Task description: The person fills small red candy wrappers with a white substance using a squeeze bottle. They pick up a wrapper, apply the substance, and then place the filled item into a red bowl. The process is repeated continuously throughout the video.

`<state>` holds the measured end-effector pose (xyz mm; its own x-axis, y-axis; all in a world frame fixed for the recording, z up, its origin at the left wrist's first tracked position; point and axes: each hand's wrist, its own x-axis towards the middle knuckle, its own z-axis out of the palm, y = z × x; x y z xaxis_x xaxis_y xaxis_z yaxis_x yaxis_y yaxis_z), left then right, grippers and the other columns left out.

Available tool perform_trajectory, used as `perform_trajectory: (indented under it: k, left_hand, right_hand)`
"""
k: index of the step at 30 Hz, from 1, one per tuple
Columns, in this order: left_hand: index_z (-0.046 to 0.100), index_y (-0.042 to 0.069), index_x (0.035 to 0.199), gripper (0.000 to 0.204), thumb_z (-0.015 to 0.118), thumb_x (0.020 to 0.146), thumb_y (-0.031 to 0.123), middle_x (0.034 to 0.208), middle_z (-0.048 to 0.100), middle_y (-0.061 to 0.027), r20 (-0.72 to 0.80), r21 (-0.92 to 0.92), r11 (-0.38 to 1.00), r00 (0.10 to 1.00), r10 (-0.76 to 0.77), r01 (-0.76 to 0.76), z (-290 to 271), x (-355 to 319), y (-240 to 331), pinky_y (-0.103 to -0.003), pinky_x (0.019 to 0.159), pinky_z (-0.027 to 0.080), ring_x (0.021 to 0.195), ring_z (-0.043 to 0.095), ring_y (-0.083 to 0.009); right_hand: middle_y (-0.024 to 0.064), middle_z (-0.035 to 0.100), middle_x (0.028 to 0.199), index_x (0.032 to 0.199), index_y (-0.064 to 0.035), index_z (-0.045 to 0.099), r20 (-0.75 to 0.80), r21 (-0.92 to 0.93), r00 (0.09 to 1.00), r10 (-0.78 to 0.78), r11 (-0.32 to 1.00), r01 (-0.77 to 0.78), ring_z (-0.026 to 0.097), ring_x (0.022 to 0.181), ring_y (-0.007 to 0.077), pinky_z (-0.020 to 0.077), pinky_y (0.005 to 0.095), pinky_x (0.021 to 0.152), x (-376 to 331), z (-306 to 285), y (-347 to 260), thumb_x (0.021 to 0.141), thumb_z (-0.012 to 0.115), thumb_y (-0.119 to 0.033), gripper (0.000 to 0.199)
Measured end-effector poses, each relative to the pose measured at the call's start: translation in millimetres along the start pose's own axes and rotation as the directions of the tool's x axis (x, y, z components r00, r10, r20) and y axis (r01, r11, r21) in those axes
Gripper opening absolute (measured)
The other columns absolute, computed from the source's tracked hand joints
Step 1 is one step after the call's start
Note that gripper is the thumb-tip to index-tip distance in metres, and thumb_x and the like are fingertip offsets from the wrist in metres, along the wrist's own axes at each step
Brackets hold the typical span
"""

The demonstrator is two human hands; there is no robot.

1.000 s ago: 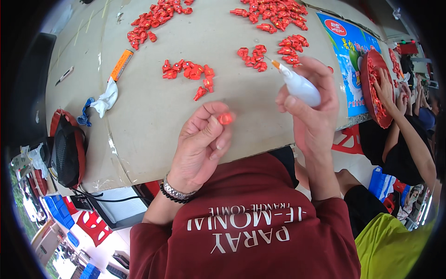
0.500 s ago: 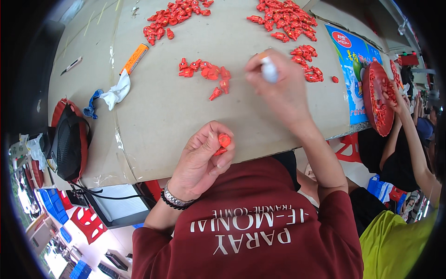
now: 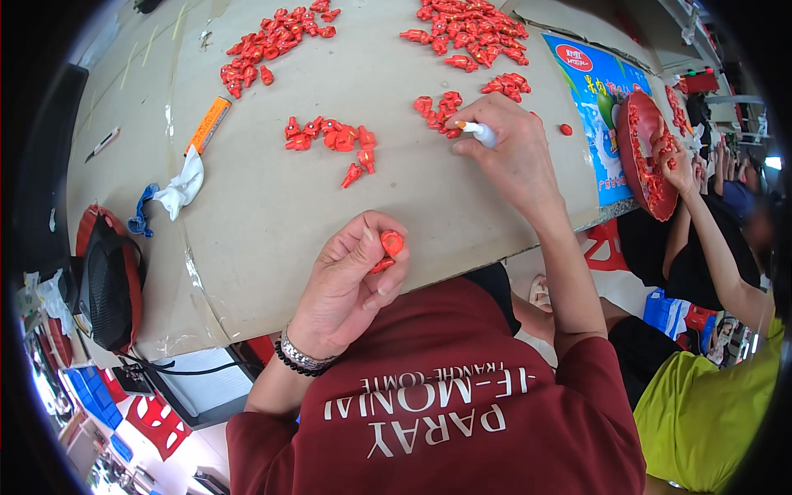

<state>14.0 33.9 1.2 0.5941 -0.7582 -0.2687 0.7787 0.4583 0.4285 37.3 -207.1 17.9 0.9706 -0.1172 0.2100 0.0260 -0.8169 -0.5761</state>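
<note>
Near centre: maroon shirt (image 3: 528, 429), white capital lettering (image 3: 437, 437) in three rows, upside down to the viewer | right: blue printed sheet (image 3: 587, 124), red oval badge (image 3: 573, 58) with white characters at its far end, larger yellow and red characters below, red row along near edge | left: orange strip (image 3: 208, 125), dark print, too small to read

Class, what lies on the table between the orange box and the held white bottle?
In the head view, two groups of red pieces: one nearer the orange box, the other nearer the white bottle.
</note>
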Motion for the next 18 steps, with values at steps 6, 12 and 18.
perform_trajectory:
  k: [6,12,18]
  left_hand:
    - [0.052,0.003,0.104,0.030,0.054,0.095,0.031,0.084,0.056,-0.0040,-0.028,-0.010,1.000,1.000,0.007,-0.007,4,8,0,-0.017,0.040,0.031,0.060,0.044,-0.0086]
    - [0.051,0.004,0.105,0.027,0.053,0.096,0.029,0.086,0.053,-0.0041,-0.029,-0.037,0.999,1.000,-0.002,0.001,3,11,0,-0.017,0.040,0.032,0.061,0.044,-0.0087]
    - [0.050,0.005,0.105,0.024,0.052,0.097,0.027,0.086,0.049,-0.0043,-0.071,-0.022,1.000,0.997,0.011,-0.013,8,12,0,-0.017,0.040,0.033,0.061,0.043,-0.0093]
  right_hand:
    - [0.0067,0.064,0.085,0.090,-0.0047,0.068,0.005,0.110,0.998,0.064,0.992,-0.064,0.061,0.081,0.0204,0.0471,0.0304,0.072,-10,-1,3,0.069,0.070,0.005,0.024]
    - [0.0068,0.062,0.084,0.094,-0.0053,0.068,-0.006,0.069,0.990,-0.140,0.988,0.140,0.060,0.078,0.0210,0.0477,0.0301,0.069,-10,-13,-3,0.068,0.071,0.004,0.027]
    - [0.0093,0.054,0.078,0.089,-0.0056,0.062,0.056,-0.064,0.972,-0.227,0.971,0.231,0.058,0.072,0.0268,0.0480,0.0375,0.063,-11,2,-2,0.069,0.070,-0.001,0.022]
